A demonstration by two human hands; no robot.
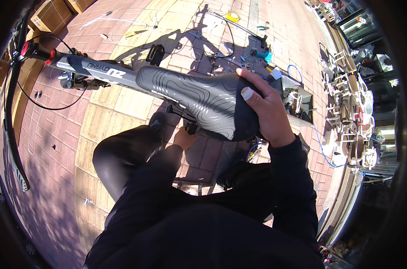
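Observation:
A black bicycle saddle (199,96) with light wavy lines lies across the middle of the view, above a grey and black bicycle frame (109,71). My right hand (270,112) grips the saddle's wide rear end, thumb on top and fingers along its far edge. Below the saddle, my left hand (184,138) is closed at a small black part (191,128). What that part is, and most of the fingers, I cannot make out. The handlebar (15,112) curves down at the far left, with a red-ringed stem (37,53) joining it to the frame.
On the brick paving beyond the bicycle lie a yellow tape roll (232,16), a teal tool (267,57), yellow-handled pliers (134,33) and loose cables. Cardboard boxes (51,15) stand at the far left. White and brown items (353,121) line the right side, by the windows.

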